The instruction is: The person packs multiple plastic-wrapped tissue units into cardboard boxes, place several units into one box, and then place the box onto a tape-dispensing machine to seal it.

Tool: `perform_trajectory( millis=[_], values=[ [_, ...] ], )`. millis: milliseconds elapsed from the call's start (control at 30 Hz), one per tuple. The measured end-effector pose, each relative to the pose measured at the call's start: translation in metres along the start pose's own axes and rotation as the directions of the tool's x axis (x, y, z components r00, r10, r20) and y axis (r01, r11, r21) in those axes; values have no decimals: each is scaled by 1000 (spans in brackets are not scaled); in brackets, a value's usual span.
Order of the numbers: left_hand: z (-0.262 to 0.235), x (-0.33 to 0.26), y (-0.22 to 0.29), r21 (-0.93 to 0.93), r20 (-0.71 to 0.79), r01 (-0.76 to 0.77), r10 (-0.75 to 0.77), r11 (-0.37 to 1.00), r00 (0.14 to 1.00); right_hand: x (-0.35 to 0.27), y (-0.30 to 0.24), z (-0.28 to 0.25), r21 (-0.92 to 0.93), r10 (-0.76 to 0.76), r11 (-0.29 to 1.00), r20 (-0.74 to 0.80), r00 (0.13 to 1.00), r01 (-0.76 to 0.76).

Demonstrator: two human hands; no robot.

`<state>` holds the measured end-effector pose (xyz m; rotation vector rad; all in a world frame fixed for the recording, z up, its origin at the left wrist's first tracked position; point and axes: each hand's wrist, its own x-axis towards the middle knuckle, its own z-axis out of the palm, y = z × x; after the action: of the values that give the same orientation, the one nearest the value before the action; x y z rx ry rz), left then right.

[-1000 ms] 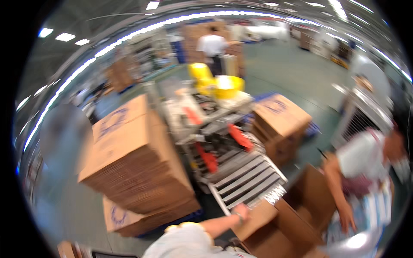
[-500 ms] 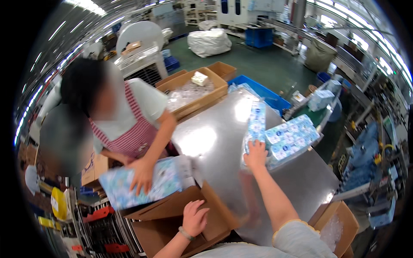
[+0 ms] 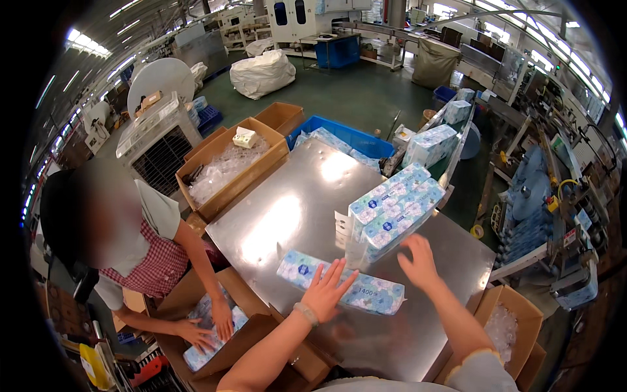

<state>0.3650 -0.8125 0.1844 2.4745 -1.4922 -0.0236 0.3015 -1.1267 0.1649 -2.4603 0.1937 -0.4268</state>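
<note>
My left hand lies flat, fingers stretched out, on a long blue floral tissue pack on the steel table. Beyond that pack stands a bigger floral tissue bundle in clear film, with loose film and a white flap at its near left end. My right hand hovers just to the near right of the bundle, thumb and fingers apart and holding nothing. At the left, a co-worker's two hands press on a floral pack inside an open brown carton.
Behind the table stand a carton of clear plastic film and a blue crate with more packs. A conveyor carrying floral packs meets the far right corner. Another carton with clear film sits beside my right arm.
My left hand has gone from above the carton onto a pack on the table. My right hand has left the packs. The co-worker's pack has moved down into the carton. The view has shifted.
</note>
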Motion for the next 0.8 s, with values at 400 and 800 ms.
perform_trajectory(
  millis=[400, 800],
  values=[
    [-82, -44, 44, 103, -78, -188, 196, 977, 977, 62, 4, 56, -170, 228, 960, 20, 973, -222],
    [-78, -329, 68, -751, -400, 236, -709, 617, 581, -99, -87, 57, -481, 238, 869, 208, 949, -113]
  ],
)
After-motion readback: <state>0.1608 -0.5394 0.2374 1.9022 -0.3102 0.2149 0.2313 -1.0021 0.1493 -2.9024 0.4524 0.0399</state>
